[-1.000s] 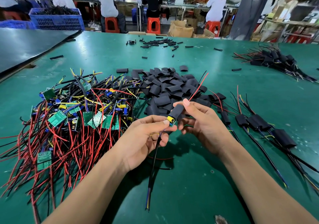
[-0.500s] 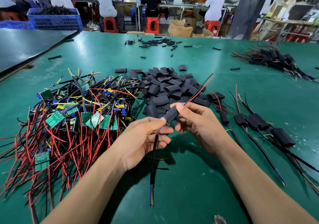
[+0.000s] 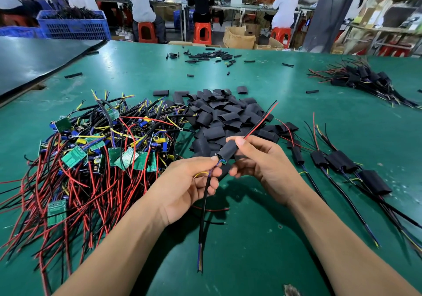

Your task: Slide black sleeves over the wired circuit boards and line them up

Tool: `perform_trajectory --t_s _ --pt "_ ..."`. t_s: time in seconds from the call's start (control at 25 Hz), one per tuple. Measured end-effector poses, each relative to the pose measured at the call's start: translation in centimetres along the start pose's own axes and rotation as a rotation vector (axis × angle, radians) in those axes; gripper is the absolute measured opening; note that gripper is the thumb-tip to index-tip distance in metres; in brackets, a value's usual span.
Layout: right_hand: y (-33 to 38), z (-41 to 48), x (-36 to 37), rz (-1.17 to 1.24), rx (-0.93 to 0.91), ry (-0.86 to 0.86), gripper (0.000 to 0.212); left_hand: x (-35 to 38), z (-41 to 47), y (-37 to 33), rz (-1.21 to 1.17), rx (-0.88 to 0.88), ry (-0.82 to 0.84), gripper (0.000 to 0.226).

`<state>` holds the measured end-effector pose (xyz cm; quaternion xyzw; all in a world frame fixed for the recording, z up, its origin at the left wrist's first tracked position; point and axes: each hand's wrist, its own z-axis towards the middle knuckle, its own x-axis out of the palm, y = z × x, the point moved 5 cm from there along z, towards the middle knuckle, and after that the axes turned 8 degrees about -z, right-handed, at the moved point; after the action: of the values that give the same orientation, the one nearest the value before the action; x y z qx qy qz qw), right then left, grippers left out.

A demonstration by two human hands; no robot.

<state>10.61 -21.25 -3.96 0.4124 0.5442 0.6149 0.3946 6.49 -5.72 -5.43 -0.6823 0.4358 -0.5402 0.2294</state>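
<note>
The right hand (image 3: 267, 168) pinches a black sleeve (image 3: 228, 150) between thumb and fingers, over the middle of the green table (image 3: 251, 245). The left hand (image 3: 187, 186) pinches the thin wires just below the sleeve's lower end, where a corner of the circuit board (image 3: 223, 160) shows. Loose sleeves (image 3: 223, 115) lie heaped just behind. Bare wired boards (image 3: 91, 158) are piled toward the left edge, and sleeved ones (image 3: 340, 161) lie toward the right edge.

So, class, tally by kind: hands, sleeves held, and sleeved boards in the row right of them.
Hands: 2 (left hand pinching wires, right hand on sleeve)
Held sleeves: 1
Sleeved boards in row: 4
Total: 7
</note>
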Motion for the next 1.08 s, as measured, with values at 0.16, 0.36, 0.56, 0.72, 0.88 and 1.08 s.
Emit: perform_trajectory --t_s 0.16,0.36,0.56,0.72,0.88,1.08 --pt "-0.1 0.0 0.1 -0.021 0.000 0.012 0.032 -0.1 0.1 -0.1 0.027 0.040 0.000 0.010" --pt "-0.1 -0.1 0.2 0.031 0.017 0.053 0.027 -0.2 0.1 -0.2 0.046 0.076 0.009 0.008" --pt "-0.3 0.0 0.1 0.057 0.086 -0.003 0.020 0.2 0.0 -0.1 0.076 0.138 -0.005 0.008" --pt "0.0 -0.1 0.0 0.144 0.095 -0.019 0.019 0.7 -0.1 0.1 0.099 0.097 0.025 0.021" --pt "-0.1 0.0 -0.5 -0.013 0.049 -0.202 0.009 0.3 -0.1 0.0 0.056 0.088 -0.020 0.012" --pt "1.5 -1.1 -0.2 -0.693 -0.350 -0.449 0.014 -0.2 0.2 -0.1 -0.005 0.114 -0.069 0.014"
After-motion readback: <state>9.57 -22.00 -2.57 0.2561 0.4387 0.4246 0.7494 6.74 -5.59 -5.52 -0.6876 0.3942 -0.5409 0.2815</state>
